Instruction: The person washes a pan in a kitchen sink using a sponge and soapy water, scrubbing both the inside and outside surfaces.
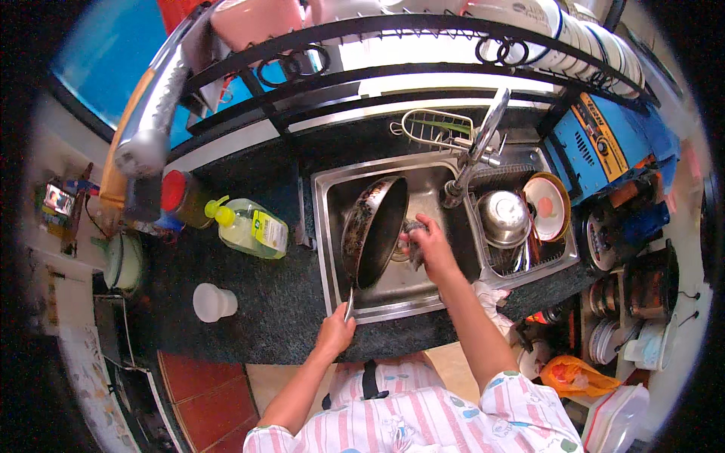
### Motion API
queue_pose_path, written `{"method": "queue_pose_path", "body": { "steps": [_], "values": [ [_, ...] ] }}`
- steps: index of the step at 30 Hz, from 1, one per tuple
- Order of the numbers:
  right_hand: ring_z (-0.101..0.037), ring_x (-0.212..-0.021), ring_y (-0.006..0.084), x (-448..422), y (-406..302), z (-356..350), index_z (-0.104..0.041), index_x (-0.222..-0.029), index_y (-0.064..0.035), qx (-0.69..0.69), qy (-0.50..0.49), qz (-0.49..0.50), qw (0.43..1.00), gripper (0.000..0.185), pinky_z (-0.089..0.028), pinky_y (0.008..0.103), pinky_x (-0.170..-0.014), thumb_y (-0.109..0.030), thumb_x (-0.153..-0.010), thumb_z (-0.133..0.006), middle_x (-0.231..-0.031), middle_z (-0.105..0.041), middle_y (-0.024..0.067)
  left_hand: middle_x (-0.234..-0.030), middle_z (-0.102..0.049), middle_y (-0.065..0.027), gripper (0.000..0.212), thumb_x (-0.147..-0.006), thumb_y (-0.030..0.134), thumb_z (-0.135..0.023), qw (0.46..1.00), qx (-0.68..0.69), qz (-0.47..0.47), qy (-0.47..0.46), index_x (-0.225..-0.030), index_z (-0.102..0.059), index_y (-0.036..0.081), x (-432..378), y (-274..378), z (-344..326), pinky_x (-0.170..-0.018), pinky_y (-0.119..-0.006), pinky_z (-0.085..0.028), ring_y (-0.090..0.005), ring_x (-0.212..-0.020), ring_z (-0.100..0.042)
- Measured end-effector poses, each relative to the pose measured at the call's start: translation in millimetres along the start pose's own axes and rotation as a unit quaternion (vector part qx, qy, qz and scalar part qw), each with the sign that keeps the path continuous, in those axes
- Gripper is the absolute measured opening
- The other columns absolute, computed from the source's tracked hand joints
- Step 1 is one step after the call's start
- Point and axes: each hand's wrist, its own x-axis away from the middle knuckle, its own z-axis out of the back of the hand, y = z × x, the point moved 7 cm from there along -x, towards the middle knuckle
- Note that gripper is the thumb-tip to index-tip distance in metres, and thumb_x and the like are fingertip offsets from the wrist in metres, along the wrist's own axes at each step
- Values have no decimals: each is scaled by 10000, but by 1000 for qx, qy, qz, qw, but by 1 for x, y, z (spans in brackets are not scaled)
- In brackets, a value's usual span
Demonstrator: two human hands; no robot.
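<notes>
A dark frying pan (pixel 376 232) is tilted on its side over the left basin of a stainless steel sink (pixel 439 266). Its handle is gripped in my left hand (pixel 335 334) at the front rim. The outside of the pan is scorched and worn. My right hand (pixel 433 249) holds a grey scouring pad (pixel 416 249) just right of the pan, above the basin floor. Whether the pad touches the pan I cannot tell. The chrome faucet (pixel 484 136) arches over the back of the sink, its spout pointing toward the basin.
Left on the dark counter are a dish soap pump bottle (pixel 255 226) and a white plastic cup (pixel 214 303). The right basin holds a steel bowl (pixel 503 218) and a plate (pixel 548 206). A black dish rack (pixel 396 25) spans overhead. A blue machine (pixel 600 141) stands at the right.
</notes>
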Motion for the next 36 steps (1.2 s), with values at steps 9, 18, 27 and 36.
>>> {"method": "queue_pose_path", "body": {
  "steps": [9, 18, 27, 36],
  "values": [
    [-536, -1102, 396, 63, -67, -34, -418, -1350, -4, 499, -21, 407, 765, 543, -436, 435, -962, -99, -862, -636, -1235, -551, 218, -844, -670, -258, 425, -870, 191, -608, 985, -173, -21, -14, -1266, -491, 91, 33, 8, 35, -723, -546, -520, -442, -797, -655],
    [-621, -1003, 330, 69, -18, -47, -554, -1262, -79, 574, -55, 497, 649, 480, -501, 441, -852, -76, -795, -661, -1173, -639, 149, -870, -669, -263, 362, -872, 177, -604, 981, -182, 18, -60, -1199, -491, 71, 36, 19, 31, -751, -557, -507, -455, -843, -648],
    [-562, -1095, 353, 68, -19, -24, -536, -1272, -74, 564, -1, 478, 673, 452, -450, 457, -943, -45, -831, -632, -1287, -574, 136, -645, -504, 0, 189, -867, 180, -609, 962, 183, 97, -178, -963, -506, 54, 39, 40, -13, -468, -315, -426, -135, -513, -480],
    [-413, -1305, 369, -1, -34, -19, -542, -1287, -38, 498, 16, 323, 805, 449, -299, 435, -1119, -183, -870, -624, -1380, -487, 204, -665, -545, -2, 133, -918, 146, -626, 737, 583, 219, -263, -891, -539, 49, 28, 45, -48, -413, -231, -443, -86, -491, -500]
  ]
}}
